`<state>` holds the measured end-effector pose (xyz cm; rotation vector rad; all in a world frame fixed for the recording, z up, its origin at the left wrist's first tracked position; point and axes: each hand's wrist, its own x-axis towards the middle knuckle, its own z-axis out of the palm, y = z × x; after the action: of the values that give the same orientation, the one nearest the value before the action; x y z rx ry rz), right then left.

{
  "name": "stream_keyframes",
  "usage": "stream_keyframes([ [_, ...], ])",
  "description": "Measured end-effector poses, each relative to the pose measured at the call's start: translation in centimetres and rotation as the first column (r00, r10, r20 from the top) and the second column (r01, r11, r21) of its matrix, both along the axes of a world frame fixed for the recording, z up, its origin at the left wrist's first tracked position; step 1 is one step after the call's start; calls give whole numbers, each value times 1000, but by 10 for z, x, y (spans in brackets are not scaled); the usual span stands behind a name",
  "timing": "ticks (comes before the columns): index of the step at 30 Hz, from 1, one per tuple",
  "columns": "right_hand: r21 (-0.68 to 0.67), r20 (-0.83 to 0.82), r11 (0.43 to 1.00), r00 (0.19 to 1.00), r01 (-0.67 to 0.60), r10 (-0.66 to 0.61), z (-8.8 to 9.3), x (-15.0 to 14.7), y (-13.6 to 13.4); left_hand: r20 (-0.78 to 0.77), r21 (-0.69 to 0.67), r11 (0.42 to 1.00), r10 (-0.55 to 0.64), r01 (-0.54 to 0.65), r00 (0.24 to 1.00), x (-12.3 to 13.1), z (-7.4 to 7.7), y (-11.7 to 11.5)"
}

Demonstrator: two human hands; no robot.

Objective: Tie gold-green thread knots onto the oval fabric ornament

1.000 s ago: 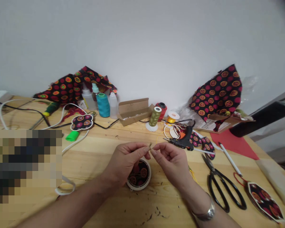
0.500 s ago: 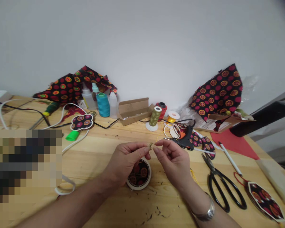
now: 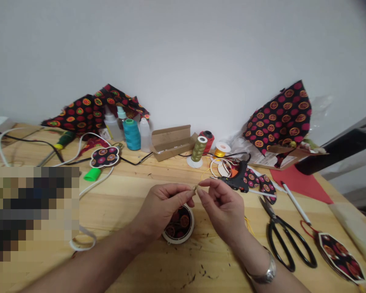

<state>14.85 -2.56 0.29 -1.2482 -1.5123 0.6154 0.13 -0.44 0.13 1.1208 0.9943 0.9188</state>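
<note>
Between the fingertips of both hands is a tiny gold-coloured piece (image 3: 195,188), too small to name. My left hand (image 3: 166,205) pinches it from the left with thumb and forefinger. From the right, my right hand (image 3: 221,203) closes thumb and forefinger on it. A thin yellow thread (image 3: 205,176) rises from near the fingertips toward the spools. Under the left hand lies a round white-rimmed piece (image 3: 179,228) with dark patterned fabric in it, partly covered by that hand. Black-handled scissors (image 3: 288,240) lie to the right of my right wrist.
Behind the hands stand an olive thread spool (image 3: 198,149), a teal thread cone (image 3: 132,135) and an open cardboard box (image 3: 172,142). A black glue gun (image 3: 239,179) lies beyond my right hand. Further right are a red sheet (image 3: 301,187) and an eight-sided fabric piece (image 3: 341,258).
My right fingertips have come slightly closer to the left ones and now meet at the small gold-coloured piece. The things on the table have stayed put.
</note>
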Motion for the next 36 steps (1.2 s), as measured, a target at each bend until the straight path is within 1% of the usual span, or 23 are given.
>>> stream_keyframes([
  [5,-5,16,1000,1000,-3,3,0,0,0,-37,17,1000,-6,7,999,0,1,-1],
  [9,-14,14,1000,1000,-4,4,0,0,1,-7,-4,1000,-8,8,1000,0,-1,-1],
  [16,7,19,1000,1000,-9,9,-1,0,0,50,-22,1000,6,-5,999,0,-2,0],
  [20,25,79,1000,997,-12,10,-5,1,0,55,-32,999,15,-13,998,0,-3,0],
  [24,71,169,997,985,-28,15,-9,4,0,79,-44,999,15,-12,997,0,-6,0],
  [27,143,240,989,971,-37,1,-9,4,-1,97,-30,999,13,-10,995,0,-8,1],
  [31,238,307,968,952,-82,5,-7,4,-1,101,-30,999,19,-16,995,0,-8,1],
  [36,258,335,961,942,-99,8,-6,3,0,121,-32,999,47,-44,992,1,-5,1],
])
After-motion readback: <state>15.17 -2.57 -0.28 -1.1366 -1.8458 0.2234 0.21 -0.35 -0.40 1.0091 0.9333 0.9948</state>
